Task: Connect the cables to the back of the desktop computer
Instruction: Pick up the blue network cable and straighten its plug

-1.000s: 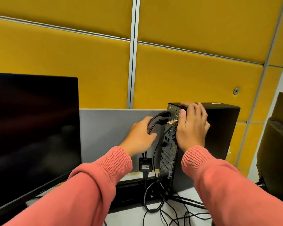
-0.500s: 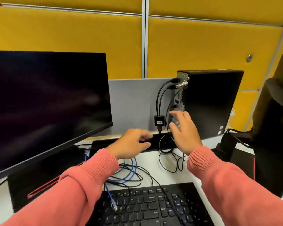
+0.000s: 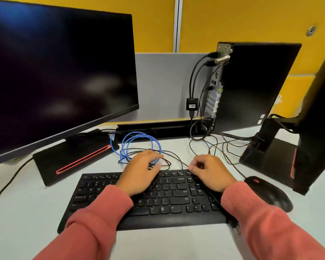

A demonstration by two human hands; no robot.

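- Presently, left hand (image 3: pixel 141 171): over the far edge of the keyboard (image 3: pixel 150 199), fingers loosely curved down onto the tangle of thin black leads (image 3: pixel 169 162) and the near side of the blue cable; whether the grip has closed on anything cannot be told.
- Right hand (image 3: pixel 210 171): beside it, over the keyboard's upper right corner, fingers curled with the tips drawn together as if to pinch a thin black lead; the grip looks narrow, but contact is too small to confirm.
- Blue cable (image 3: pixel 139 145): a network lead in loose coils, lying on the table (image 3: pixel 176 244) between the keyboard and the monitor (image 3: pixel 60 72) foot. Unplugged at the visible end; judged the next item to connect.
- Desktop computer (image 3: pixel 251 85): black tower, upright at the back right of the table, well apart from both hands, rear panel turned left toward the grey divider.
- Black cables (image 3: pixel 195 72): two plugged high on the rear panel, dropping to a small adapter block (image 3: pixel 192 104); another lower down.
- Progress, judged: partly done. Several ports filled; blue cable and possibly some loose leads remain.
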